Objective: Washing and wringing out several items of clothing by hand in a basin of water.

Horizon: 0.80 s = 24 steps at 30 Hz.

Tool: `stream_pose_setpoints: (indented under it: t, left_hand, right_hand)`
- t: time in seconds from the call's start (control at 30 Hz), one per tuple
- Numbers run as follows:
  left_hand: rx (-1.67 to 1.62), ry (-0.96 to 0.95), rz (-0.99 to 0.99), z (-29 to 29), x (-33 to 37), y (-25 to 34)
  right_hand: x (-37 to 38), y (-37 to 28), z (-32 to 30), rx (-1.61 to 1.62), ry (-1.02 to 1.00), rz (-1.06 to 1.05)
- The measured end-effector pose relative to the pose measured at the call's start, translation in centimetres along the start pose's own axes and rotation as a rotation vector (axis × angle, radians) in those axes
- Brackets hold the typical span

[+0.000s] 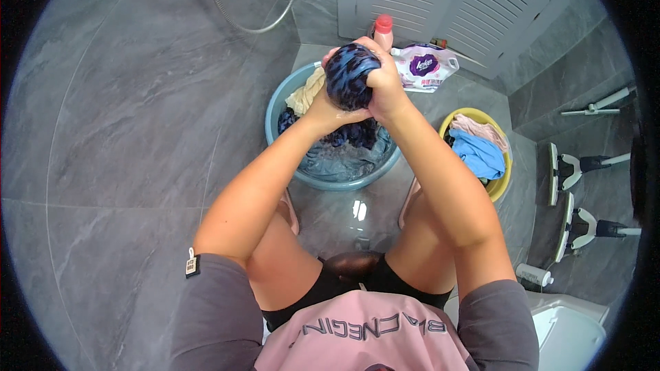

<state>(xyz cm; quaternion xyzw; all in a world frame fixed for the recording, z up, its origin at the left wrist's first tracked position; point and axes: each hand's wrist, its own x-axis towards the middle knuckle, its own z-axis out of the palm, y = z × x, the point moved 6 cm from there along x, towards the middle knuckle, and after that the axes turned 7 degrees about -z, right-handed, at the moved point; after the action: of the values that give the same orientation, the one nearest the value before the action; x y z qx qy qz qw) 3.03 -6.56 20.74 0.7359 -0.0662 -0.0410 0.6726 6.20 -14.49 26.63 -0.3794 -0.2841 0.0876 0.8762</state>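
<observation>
A bunched, wet, dark blue and black patterned cloth (352,77) is squeezed between my two hands above the basin. My left hand (331,111) wraps it from the left and below. My right hand (386,86) grips it from the right, thumb bent over its side. Beneath them stands a round blue basin (273,106). In it lie a cream cloth (305,94), more dark patterned fabric (350,136) and grey-blue fabric (337,163) soaking in water. What kind of garment I hold cannot be made out.
Behind the basin stand a pink bottle with a red cap (383,33) and a white and purple detergent pouch (425,67). A yellow basin (507,173) with a blue cloth (478,154) and a pink cloth is at right. Mops (565,227) lean by the right wall; a shower hose (256,31) hangs top left.
</observation>
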Motion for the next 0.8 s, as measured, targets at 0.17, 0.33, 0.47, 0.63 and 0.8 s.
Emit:
stream_pose_setpoints:
  t: [0.17,0.33,0.47,0.63,0.8]
  left_hand:
    - [-0.054,0.016,-0.034,0.2,0.2,0.0]
    - [-0.126,0.078,-0.082,0.1,-0.8,-0.1]
    - [-0.080,0.192,-0.072,0.3,-1.0,0.0]
    - [0.295,0.504,0.017,-2.9,0.1,0.0]
    - [0.984,0.675,-0.001,-3.6,-0.9,-0.1]
  right_hand:
    - [0.6,0.0,-0.9,0.140,-0.011,0.011]
    - [0.6,1.2,-0.6,0.304,-0.132,0.135]
    - [0.3,1.3,-0.6,0.263,-0.137,0.179]
    - [-0.1,0.2,-2.3,-0.417,0.185,0.295]
    - [-2.6,1.4,-3.2,0.098,0.500,0.453]
